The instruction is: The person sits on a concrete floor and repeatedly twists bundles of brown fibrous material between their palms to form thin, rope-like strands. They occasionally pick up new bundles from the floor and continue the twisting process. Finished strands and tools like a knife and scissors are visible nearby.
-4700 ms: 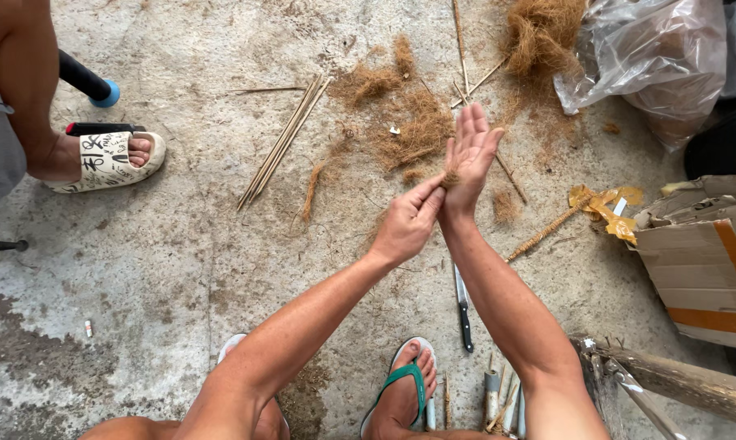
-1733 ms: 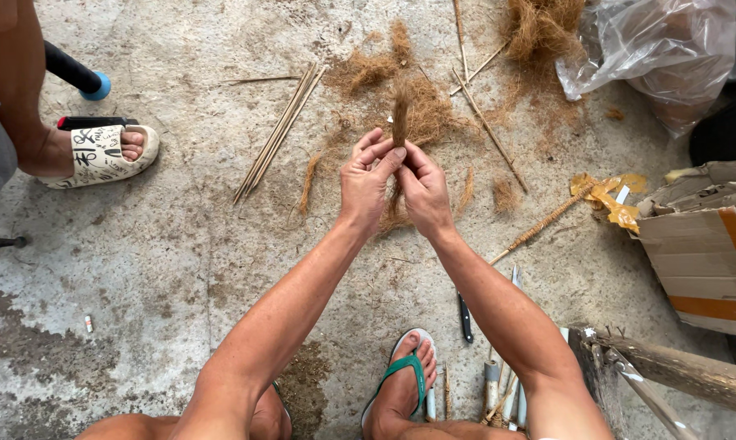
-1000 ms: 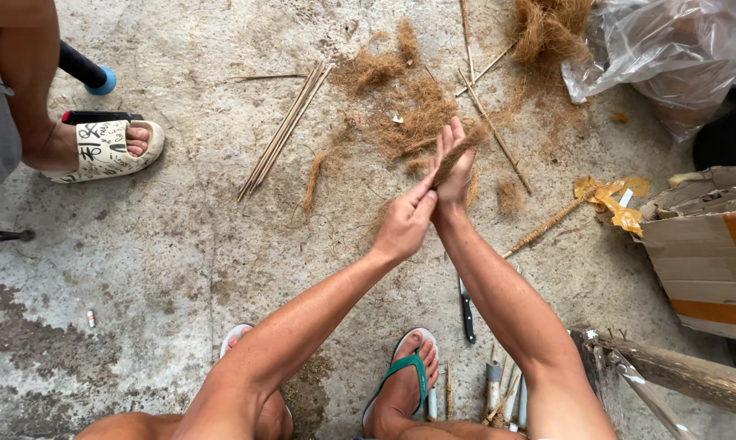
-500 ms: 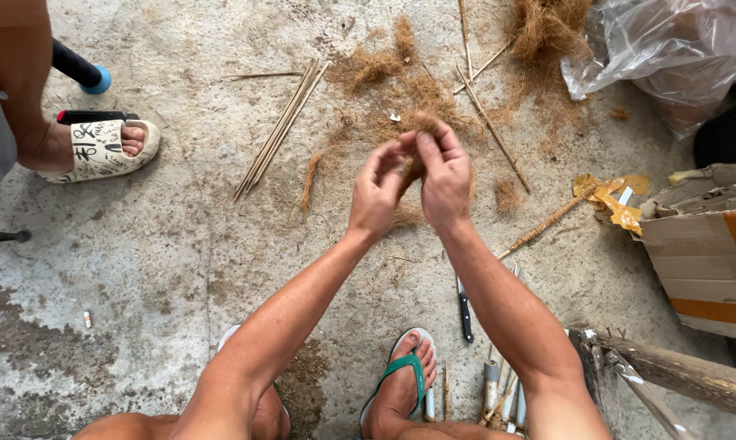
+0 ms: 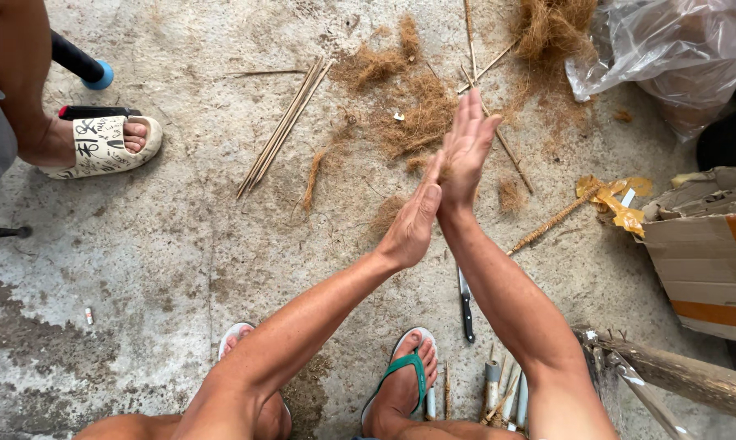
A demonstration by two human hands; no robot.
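Near the middle of the frame, the left hand [image 5: 413, 222] and right hand [image 5: 466, 151] press flat together, palms offset, above loose brown fibre [image 5: 413, 118] on the concrete floor [image 5: 156, 244].

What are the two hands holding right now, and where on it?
The left hand and right hand are pressed palm to palm, offset. A bit of brown fibre peeks out between the palms; how much is pinched there cannot be told.
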